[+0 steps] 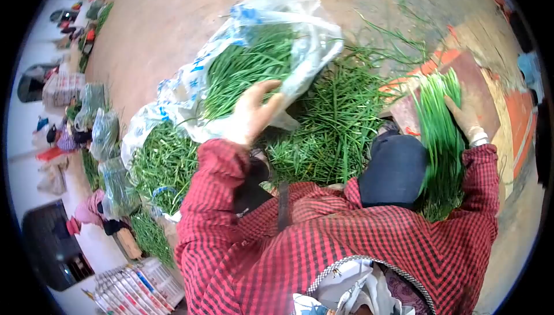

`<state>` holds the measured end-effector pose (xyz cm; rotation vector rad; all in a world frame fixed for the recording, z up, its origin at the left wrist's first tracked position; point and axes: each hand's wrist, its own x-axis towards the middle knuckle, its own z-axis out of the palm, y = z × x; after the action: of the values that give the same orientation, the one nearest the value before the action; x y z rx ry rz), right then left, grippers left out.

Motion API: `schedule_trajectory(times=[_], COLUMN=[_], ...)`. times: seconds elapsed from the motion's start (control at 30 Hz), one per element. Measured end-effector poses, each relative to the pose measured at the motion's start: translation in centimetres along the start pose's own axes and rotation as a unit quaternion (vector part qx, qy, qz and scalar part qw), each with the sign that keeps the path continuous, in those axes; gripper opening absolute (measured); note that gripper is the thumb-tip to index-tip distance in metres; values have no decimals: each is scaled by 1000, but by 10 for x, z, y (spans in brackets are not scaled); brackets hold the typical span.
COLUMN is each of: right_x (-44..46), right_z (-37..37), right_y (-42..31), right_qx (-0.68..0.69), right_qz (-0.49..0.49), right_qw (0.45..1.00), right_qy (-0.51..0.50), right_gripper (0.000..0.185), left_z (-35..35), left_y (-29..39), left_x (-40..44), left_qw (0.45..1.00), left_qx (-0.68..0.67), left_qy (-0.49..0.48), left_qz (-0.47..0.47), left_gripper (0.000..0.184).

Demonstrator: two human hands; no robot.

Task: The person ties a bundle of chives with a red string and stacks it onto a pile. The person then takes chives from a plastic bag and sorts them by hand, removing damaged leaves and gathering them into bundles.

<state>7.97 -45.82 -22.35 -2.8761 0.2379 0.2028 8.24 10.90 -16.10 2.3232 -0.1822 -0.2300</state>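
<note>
Bundle: long green stalks (440, 116), pale ends aligned near the far corner of a brown sheet (483, 87), leafy ends running back past the sheet's near edge, beside the dark-clad knee (393, 168). No tie visible on it.

Right hand (463, 117): laid along the bundle's outer side, in contact. Whether the fingers curl underneath: cannot tell.

Left hand (257, 110): wide, thumb and fingers apart, at the near side of an open plastic bag (328, 33) with greens (248, 64) inside. No stalks gripped. Contact with the plastic: uncertain.

Also on the floor (158, 18): a tangled heap (340, 107) between bag and knee; a second pile (164, 162) in plastic, left of the bag.

Risks (judgement):
1. Bundle fans out. Cause: one hand bears on one side only; if it lifts or pushes unevenly, the pale ends lose alignment.
2. Leafy tips bend or snag. Cause: they lie close against the knee; a shift of the leg could crush them.
3. Bag rim folds inward or slides. Cause: thin, crumpled film; a hooked finger could drag it, spilling greens into the adjoining heap and mixing the two.
</note>
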Motion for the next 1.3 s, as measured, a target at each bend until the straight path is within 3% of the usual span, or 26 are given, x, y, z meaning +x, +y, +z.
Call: schedule_trajectory(times=[0.03, 0.1, 0.13, 0.2, 0.3, 0.37, 0.47, 0.5, 0.57, 0.63, 0.7, 0.77, 0.87, 1.0, 1.03, 1.1, 1.13, 1.3], right_x=[3, 15, 21, 22, 13, 2, 6, 6, 7, 2, 1, -7, -16, 3, -1, -7, -12, -19], right_z=[-26, -33, -36, -33, -1, 20, 67, 84, 120, 143, 146, 151, 160, 178, 173, 191, 184, 194], right_y=[-23, -51, -81, -181, -320, -394, -493, -522, -575, -618, -657, -674, -669, -668, -674, -676, -683, -666], right_qx=[-56, -43, -47, 206, 174, 120, 16, -28, -97, -152, -219, -241, -275, -241, -262, -286, -306, -266], right_qz=[16, -91, -103, -216, -432, -489, -558, -557, -559, -541, -496, -435, -463, -420, -458, -444, -404, -532], right_qw=[998, 982, 980, 949, 883, 864, 829, 829, 820, 815, 797, 791, 779, 797, 790, 783, 768, 760], right_qy=[-22, 163, 162, 103, 52, 16, -27, -43, -78, -142, -266, -355, -321, -361, -312, -329, -393, -261], right_gripper=[72, 66, 66, 54, 53, 55, 65, 77, 92, 104, 98, 86, 68, 64, 63, 56, 50, 49], left_z=[-26, -70, -81, -94, -89, -73, -65, -62, -67, -73, -73, -72, -75, -75, -76, -76, -76, -73], left_y=[-28, -75, -102, -137, -175, -196, -183, -186, -185, -181, -182, -188, -191, -197, -197, -200, -201, -203], left_x=[-14, -49, -64, -87, -111, -122, -127, -130, -145, -148, -151, -151, -154, -155, -154, -154, -153, -152], left_qw=[998, 992, 983, 964, 951, 960, 955, 950, 942, 939, 945, 939, 941, 937, 936, 933, 931, 930], left_qx=[50, 116, 183, 266, 297, 258, 183, 131, 70, 62, 49, 30, 14, -8, -19, -31, -35, -44], left_qy=[32, 27, 32, 3, -22, 76, 225, 281, 322, 337, 318, 340, 338, 348, 351, 356, 363, 364], left_qz=[-2, -32, -11, -22, -85, -73, -57, -42, -67, -27, -62, -33, -23, -28, -32, -38, -32, -38], left_gripper=[39, 43, 47, 57, 52, 27, 18, 14, 11, 11, 10, 10, 11, 12, 13, 13, 14, 14])
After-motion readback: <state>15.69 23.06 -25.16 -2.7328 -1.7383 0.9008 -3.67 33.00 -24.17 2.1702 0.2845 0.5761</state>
